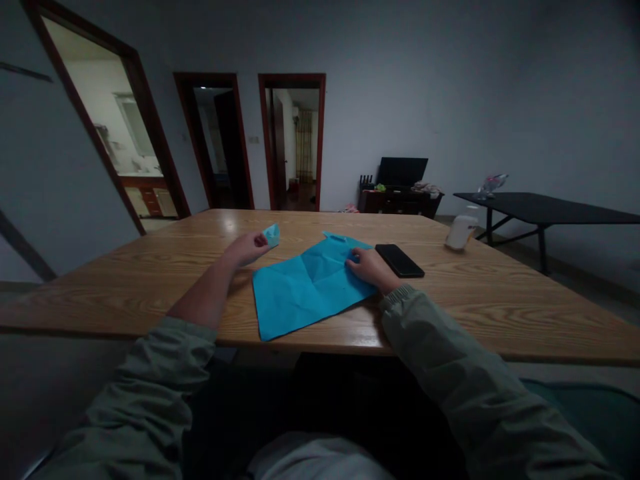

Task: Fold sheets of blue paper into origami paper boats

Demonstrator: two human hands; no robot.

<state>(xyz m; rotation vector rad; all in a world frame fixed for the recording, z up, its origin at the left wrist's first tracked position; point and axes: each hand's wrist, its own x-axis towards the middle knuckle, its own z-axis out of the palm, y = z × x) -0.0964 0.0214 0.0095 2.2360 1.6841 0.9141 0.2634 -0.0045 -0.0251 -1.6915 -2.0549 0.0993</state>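
A large blue sheet (pixel 305 287) with creases lies on the wooden table, its far edge torn or folded near the top. My right hand (pixel 369 267) rests on the sheet's right side, fingers curled against it; whether it grips the sheet is hard to tell. To the left, my left hand (pixel 247 248) pinches a small light-blue piece (pixel 271 235), raised just above the table and apart from the large sheet.
A black phone (pixel 399 260) lies right of the sheet. Farther right stands a white bottle (pixel 463 229) on the wooden table (pixel 150 280). Beyond are a black table (pixel 550 207), a dark screen (pixel 403 171) on a cabinet, and doorways.
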